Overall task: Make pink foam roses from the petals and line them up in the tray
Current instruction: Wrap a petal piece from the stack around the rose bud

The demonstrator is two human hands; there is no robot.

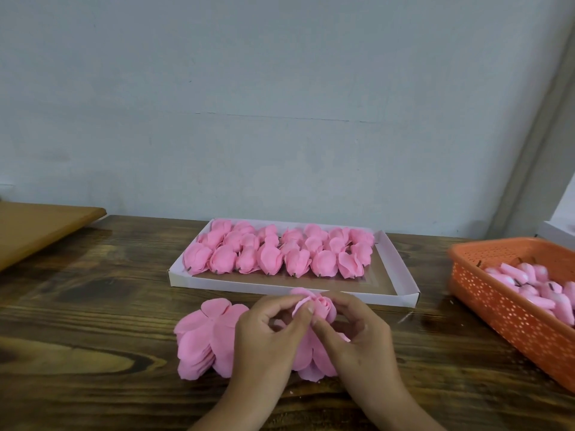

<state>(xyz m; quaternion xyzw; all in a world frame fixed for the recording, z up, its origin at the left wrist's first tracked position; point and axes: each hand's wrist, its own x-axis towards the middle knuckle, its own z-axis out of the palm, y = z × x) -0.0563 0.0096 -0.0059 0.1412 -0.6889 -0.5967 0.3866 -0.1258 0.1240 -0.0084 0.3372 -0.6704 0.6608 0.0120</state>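
Observation:
A shallow white cardboard tray [401,275] lies on the wooden table, its rear part filled with several rows of finished pink foam roses [277,250]. In front of it both hands work on one pink rose bud [323,306]. My left hand [264,337] pinches a petal against the bud with thumb and forefinger. My right hand [354,331] grips the bud from the right, fingers curled around it. A stack of loose pink petals [202,340] lies flat under and left of my hands.
An orange perforated plastic basket [497,306] with several pink bud cores stands at the right edge. A brown cardboard sheet [37,228] rests at the far left. A grey wall rises right behind the table. Bare wood [93,306] shows left of the petals.

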